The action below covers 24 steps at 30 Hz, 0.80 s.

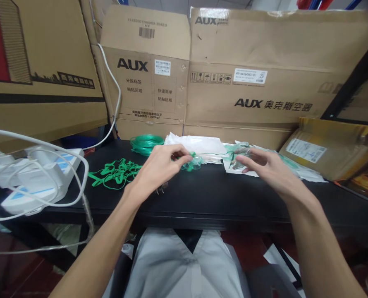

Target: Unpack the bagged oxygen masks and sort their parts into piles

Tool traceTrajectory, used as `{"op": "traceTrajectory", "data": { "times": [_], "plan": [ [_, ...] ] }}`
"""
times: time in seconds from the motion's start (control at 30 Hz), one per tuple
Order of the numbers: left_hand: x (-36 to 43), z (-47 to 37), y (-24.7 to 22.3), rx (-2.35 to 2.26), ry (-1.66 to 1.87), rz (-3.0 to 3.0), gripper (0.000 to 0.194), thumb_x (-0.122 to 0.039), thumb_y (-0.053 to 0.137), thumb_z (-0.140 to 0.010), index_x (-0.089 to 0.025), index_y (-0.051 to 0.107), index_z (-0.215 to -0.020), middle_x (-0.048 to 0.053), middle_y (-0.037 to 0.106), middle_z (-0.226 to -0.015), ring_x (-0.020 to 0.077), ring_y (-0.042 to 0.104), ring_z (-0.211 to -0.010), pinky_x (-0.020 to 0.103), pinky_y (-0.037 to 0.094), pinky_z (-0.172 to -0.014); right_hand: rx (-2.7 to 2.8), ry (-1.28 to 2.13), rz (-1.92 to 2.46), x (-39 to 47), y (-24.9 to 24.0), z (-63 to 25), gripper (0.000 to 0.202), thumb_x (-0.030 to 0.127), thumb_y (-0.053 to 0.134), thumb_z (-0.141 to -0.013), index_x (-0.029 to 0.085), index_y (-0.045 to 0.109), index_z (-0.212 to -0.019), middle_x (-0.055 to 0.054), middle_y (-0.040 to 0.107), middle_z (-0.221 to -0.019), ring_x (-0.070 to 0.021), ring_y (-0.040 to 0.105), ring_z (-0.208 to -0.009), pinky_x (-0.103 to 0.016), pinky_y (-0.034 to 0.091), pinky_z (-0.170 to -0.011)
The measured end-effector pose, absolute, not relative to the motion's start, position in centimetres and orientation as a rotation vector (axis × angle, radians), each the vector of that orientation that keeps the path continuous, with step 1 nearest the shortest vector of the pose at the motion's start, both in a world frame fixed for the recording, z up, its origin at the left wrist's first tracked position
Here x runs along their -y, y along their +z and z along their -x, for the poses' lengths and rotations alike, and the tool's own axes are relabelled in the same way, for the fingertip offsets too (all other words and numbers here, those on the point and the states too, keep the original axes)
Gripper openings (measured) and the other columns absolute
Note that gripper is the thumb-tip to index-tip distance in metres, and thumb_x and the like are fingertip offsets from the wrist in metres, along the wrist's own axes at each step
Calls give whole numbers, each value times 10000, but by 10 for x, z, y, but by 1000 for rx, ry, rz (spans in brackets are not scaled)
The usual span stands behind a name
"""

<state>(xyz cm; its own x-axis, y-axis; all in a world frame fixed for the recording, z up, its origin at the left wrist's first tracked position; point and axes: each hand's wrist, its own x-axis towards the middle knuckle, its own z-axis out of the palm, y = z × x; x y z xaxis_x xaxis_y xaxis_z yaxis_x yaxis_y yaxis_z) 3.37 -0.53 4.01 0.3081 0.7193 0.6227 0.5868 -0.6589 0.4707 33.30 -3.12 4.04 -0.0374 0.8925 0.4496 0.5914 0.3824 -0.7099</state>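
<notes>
My left hand (163,165) is closed in a pinch at a small green and clear plastic piece (194,162) above the table. My right hand (269,169) has its thumb and fingers apart, close to a clear plastic piece with green parts (238,150), which looks like a mask. Whether the fingers touch it I cannot tell. White flat packets (199,145) lie behind my hands. Left of my left hand are a tangle of green elastic straps (117,173) and a coil of green tubing (146,144).
A white power strip (44,178) with looping cables occupies the table's left end. Large cardboard boxes (249,95) stand along the back. A taped carton (329,145) sits at the right, by more packets. The black table's front edge (184,221) runs before my lap.
</notes>
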Motion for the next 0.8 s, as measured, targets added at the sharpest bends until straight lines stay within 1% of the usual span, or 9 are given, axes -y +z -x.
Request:
{"op": "traceTrajectory", "data": {
  "times": [0.1, 0.2, 0.27, 0.33, 0.4, 0.47, 0.63, 0.7, 0.8],
  "plan": [
    [3, -24, 44, -1300, 1375, -2366, 174, -371, 682, -929, -230, 761, -865, -14, 775, -905, 172, 686, -836, 255, 491, -811, 1659, 460, 1331, 31, 41, -336, 438, 642, 696, -849, 207, 677, -888, -41, 680, -900, -215, 664, -783, -327, 505, -720],
    [7, -27, 43, -1286, 1442, -2340, 216, -420, 668, -943, -234, 776, -925, -12, 783, -925, 167, 696, -809, 250, 505, -796, 1711, 510, 1292, 34, 39, -322, 438, 612, 749, -814, 204, 681, -961, -57, 710, -950, -220, 676, -786, -334, 521, -706],
    [11, -37, 41, -1229, 1429, -2352, 212, -400, 660, -953, -231, 788, -965, -10, 791, -946, 167, 707, -809, 248, 512, -788, 1770, 610, 1208, 36, 35, -305, 431, 560, 782, -803, 225, 661, -1045, -45, 714, -957, -222, 684, -808, -336, 540, -707],
    [16, -49, 38, -1143, 1395, -2404, 197, -359, 656, -962, -229, 799, -1003, -10, 798, -1003, 173, 722, -878, 245, 512, -821, 1821, 718, 1123, 39, 31, -289, 403, 502, 790, -817, 251, 628, -1088, -17, 712, -931, -213, 692, -811, -333, 554, -714],
    [19, -59, 35, -1072, 1361, -2466, 201, -334, 649, -972, -231, 803, -1050, -10, 797, -1065, 180, 726, -963, 246, 504, -861, 1836, 790, 1062, 41, 29, -276, 353, 457, 779, -840, 261, 608, -1079, 1, 708, -922, -205, 700, -823, -321, 563, -712],
    [19, -64, 32, -1056, 1340, -2506, 210, -331, 657, -970, -236, 803, -1087, -10, 795, -1094, 187, 728, -992, 252, 502, -867, 1819, 826, 1021, 43, 28, -269, 313, 427, 770, -853, 257, 605, -1058, 6, 708, -930, -194, 705, -831, -301, 567, -700],
    [19, -60, 32, -1118, 1299, -2562, 207, -325, 692, -944, -252, 809, -1098, -5, 793, -1114, 212, 738, -1004, 270, 509, -882, 1795, 820, 982, 46, 30, -270, 276, 398, 770, -855, 255, 600, -1019, 24, 704, -870, -167, 698, -764, -276, 554, -668],
    [20, -59, 34, -1142, 1281, -2603, 193, -336, 680, -952, -251, 816, -1058, -4, 799, -1084, 213, 741, -969, 276, 507, -854, 1802, 789, 976, 46, 31, -271, 273, 399, 769, -856, 255, 605, -1022, 24, 704, -863, -176, 705, -792, -280, 550, -681],
    [21, -58, 36, -1157, 1261, -2656, 195, -351, 660, -964, -249, 812, -1033, -8, 802, -1053, 208, 737, -934, 281, 499, -831, 1834, 728, 955, 47, 32, -273, 242, 403, 751, -874, 240, 640, -1013, 9, 711, -909, -188, 714, -855, -293, 545, -729]
  ]
}}
